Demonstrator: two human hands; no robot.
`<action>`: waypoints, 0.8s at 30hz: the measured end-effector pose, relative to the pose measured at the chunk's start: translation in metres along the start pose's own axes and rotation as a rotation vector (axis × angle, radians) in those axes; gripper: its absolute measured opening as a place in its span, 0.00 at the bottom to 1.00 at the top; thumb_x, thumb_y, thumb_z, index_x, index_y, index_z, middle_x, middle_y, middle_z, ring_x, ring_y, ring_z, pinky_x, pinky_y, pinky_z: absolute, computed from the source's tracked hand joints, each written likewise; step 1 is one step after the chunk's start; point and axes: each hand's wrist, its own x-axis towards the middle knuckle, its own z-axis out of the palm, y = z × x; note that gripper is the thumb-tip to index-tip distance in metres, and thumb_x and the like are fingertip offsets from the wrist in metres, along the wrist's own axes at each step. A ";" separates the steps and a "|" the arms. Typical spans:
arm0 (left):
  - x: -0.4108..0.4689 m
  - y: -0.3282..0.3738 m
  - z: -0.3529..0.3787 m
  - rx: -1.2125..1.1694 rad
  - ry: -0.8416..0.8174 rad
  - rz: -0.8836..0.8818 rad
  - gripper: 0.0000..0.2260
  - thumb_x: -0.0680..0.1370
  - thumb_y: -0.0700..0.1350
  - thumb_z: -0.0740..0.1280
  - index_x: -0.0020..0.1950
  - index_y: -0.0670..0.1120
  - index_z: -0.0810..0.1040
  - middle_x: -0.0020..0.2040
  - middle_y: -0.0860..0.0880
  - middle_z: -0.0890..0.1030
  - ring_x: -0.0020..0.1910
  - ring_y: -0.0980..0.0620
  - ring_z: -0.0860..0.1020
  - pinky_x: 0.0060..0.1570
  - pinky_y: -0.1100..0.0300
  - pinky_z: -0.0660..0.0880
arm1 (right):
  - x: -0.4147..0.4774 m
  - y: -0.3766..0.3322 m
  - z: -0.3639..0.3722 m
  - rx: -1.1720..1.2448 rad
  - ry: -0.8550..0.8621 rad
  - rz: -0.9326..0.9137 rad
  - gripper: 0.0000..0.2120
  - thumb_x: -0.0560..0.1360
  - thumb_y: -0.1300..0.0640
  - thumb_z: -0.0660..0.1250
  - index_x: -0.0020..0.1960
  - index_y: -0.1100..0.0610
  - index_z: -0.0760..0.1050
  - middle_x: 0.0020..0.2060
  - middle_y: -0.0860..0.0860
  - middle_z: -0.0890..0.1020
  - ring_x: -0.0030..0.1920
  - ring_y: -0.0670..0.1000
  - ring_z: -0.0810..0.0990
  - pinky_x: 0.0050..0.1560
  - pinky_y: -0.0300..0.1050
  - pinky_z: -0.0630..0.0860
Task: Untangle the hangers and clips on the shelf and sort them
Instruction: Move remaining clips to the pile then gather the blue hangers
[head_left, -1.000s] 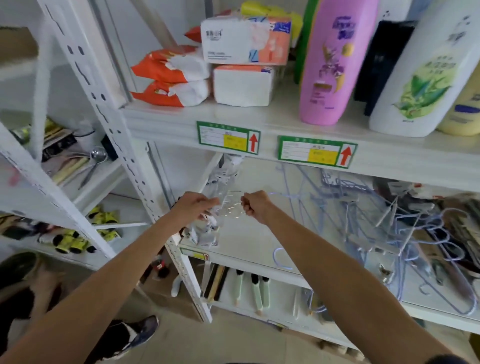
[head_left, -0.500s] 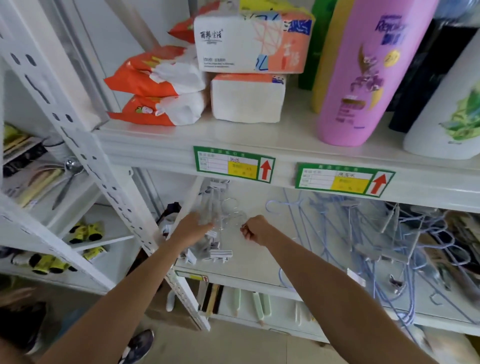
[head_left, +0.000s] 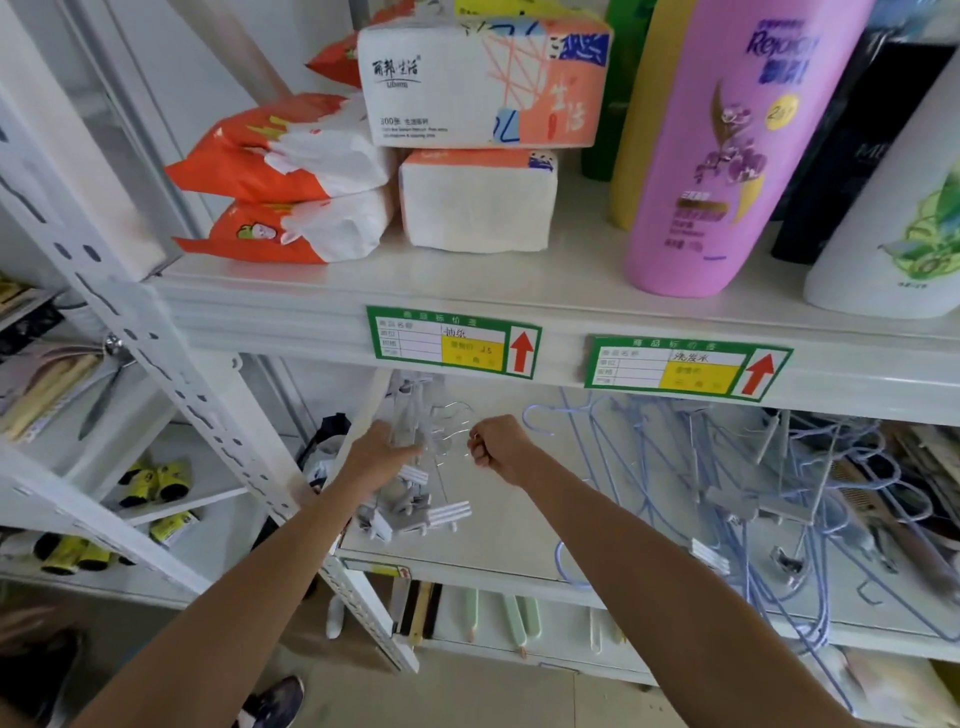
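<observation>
On the middle shelf (head_left: 498, 551), the left hand (head_left: 382, 460) has its fingers wrapped round a bunch of clear clip hangers (head_left: 418, 501) at the shelf's left end, their white clips hanging below the wrist. The right hand (head_left: 501, 444), just beside it, has its fingers clenched, pinching the thin wire hooks (head_left: 451, 427) of that bunch. A tangle of blue hangers (head_left: 649, 467) lies to the right on the same shelf.

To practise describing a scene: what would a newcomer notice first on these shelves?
The big pink bottle on the upper shelf, at the right, stands out most, with stacked tissue packs to its left. Below, the left hand grips a bunch of clip hangers while the right hand pinches a wire hook beside it. To their right lies a tangle of blue hangers.
</observation>
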 end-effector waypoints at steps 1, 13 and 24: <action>0.000 0.001 0.003 -0.013 0.016 -0.001 0.19 0.72 0.55 0.74 0.52 0.45 0.72 0.45 0.47 0.78 0.37 0.53 0.75 0.30 0.61 0.67 | 0.003 -0.003 0.003 0.020 0.017 -0.005 0.14 0.75 0.72 0.52 0.35 0.62 0.70 0.29 0.56 0.73 0.22 0.49 0.65 0.24 0.35 0.60; 0.013 0.007 0.009 -0.154 -0.019 -0.121 0.24 0.74 0.55 0.71 0.61 0.38 0.74 0.50 0.46 0.79 0.45 0.50 0.77 0.40 0.59 0.74 | 0.018 -0.005 0.014 -0.814 0.131 -0.092 0.14 0.78 0.50 0.68 0.53 0.61 0.79 0.45 0.53 0.79 0.48 0.51 0.82 0.43 0.39 0.79; 0.013 -0.001 0.028 0.091 0.029 -0.085 0.49 0.58 0.65 0.71 0.73 0.46 0.61 0.68 0.43 0.66 0.69 0.41 0.67 0.65 0.43 0.71 | 0.030 -0.029 0.025 -1.498 -0.017 -0.356 0.27 0.77 0.58 0.60 0.76 0.54 0.62 0.72 0.55 0.67 0.70 0.59 0.66 0.69 0.56 0.66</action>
